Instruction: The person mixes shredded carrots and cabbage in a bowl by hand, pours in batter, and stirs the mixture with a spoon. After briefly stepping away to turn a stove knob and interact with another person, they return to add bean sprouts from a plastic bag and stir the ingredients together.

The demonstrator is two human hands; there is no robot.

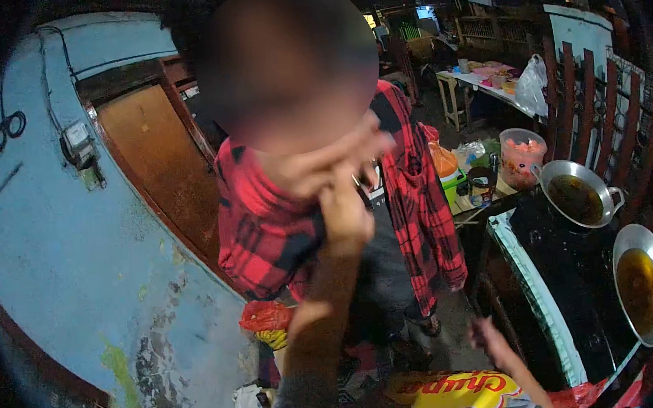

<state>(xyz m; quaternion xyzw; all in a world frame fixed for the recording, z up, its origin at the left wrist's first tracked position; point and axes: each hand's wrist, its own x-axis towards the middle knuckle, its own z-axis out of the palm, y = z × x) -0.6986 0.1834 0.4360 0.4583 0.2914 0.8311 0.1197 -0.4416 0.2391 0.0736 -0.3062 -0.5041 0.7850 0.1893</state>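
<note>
My left hand (346, 211) is raised in front of a person in a red and black plaid shirt (268, 243). Its fingers are closed and meet the person's hand (323, 166) near the neck; motion blur hides what lies between them. Low on the right, my right hand (492, 340) hangs beside the black table, somewhat blurred, its fingers apart and nothing visible in them.
Two metal pans of oil (576, 193) (643, 286) stand on the black table (550, 263) at right. Behind them are a bucket of reddish food (522, 159) and a white table (478, 78). A blue wall (61, 248) and brown door (157, 152) are at left.
</note>
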